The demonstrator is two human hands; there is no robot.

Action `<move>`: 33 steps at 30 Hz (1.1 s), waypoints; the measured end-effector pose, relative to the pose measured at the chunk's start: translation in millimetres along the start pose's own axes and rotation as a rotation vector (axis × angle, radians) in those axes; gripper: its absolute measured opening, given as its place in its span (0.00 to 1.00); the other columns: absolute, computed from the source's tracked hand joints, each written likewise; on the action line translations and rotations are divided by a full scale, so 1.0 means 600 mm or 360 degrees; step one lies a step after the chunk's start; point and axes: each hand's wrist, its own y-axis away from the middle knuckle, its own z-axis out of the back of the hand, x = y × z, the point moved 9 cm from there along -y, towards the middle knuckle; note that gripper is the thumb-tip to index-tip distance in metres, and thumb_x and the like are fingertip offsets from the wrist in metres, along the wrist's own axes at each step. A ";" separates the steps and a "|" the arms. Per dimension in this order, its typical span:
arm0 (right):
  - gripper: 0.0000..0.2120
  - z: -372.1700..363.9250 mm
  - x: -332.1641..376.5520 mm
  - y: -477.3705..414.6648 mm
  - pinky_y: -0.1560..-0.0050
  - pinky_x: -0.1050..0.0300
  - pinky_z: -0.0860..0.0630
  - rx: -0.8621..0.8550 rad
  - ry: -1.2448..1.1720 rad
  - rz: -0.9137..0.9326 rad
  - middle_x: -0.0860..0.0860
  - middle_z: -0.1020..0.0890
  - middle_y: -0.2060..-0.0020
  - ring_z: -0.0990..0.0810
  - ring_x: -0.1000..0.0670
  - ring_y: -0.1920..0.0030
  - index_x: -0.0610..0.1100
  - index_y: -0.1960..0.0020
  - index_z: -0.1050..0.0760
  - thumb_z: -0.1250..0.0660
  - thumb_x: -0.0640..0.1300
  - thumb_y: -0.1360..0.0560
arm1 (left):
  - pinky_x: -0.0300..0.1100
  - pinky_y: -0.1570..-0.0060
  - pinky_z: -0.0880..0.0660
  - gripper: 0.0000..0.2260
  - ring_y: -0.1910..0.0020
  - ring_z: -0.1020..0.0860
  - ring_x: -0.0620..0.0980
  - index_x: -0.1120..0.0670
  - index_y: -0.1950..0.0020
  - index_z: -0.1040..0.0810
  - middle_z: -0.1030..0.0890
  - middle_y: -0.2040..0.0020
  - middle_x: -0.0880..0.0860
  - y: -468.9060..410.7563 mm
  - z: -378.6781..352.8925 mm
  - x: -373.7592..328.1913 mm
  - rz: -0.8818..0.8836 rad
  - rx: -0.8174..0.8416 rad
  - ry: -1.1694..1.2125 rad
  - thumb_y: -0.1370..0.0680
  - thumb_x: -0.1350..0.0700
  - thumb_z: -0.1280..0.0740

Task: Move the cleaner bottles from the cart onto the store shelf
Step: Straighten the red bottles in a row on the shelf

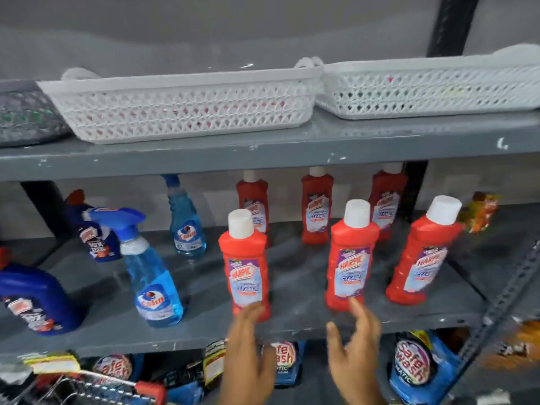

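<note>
Three red cleaner bottles with white caps stand along the front of the grey middle shelf (292, 325): one at the left (247, 264), one in the middle (350, 258) and a tilted one at the right (420, 258). Three more red bottles (317, 211) stand behind them. My left hand (248, 355) is open, fingertips at the base of the left bottle. My right hand (355, 349) is open too, fingertips just under the middle bottle. Neither hand holds anything. A corner of the wire cart (96, 390) with a red handle end shows at the bottom left.
Blue spray bottles (155, 276) and dark blue cleaner bottles (38, 299) fill the shelf's left half. Two white lattice baskets (181, 106) sit on the shelf above. Blue detergent pouches (415, 366) stand on the shelf below. A dark upright post (502, 299) edges the right side.
</note>
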 end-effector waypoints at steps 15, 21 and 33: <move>0.38 -0.037 -0.120 -0.104 0.31 0.60 0.36 0.0663 0.0170 -0.0080 0.50 0.33 0.29 0.30 0.53 0.32 0.43 0.24 0.46 0.36 0.49 0.31 | 0.55 0.39 0.24 0.38 0.40 0.20 0.53 0.54 0.32 0.30 0.18 0.40 0.54 -0.073 -0.268 -0.029 0.0663 0.0336 0.1101 0.42 0.73 0.41; 0.29 0.075 -0.189 -0.080 0.41 0.74 0.37 0.0170 -0.0031 -0.0343 0.51 0.22 0.45 0.26 0.56 0.46 0.47 0.39 0.25 0.23 0.35 0.38 | 0.23 0.53 0.31 0.19 0.54 0.25 0.30 0.44 0.56 0.22 0.21 0.53 0.33 -0.036 -0.244 -0.104 0.0333 -0.0058 0.0511 0.36 0.64 0.42; 0.28 0.185 -0.214 -0.225 0.36 0.51 0.28 0.0597 0.0226 -0.0213 0.53 0.22 0.38 0.23 0.54 0.38 0.59 0.32 0.39 0.34 0.46 0.28 | 0.40 0.49 0.26 0.39 0.44 0.22 0.53 0.38 0.35 0.35 0.22 0.36 0.50 -0.075 -0.506 -0.162 0.0564 0.0760 0.0897 0.41 0.68 0.43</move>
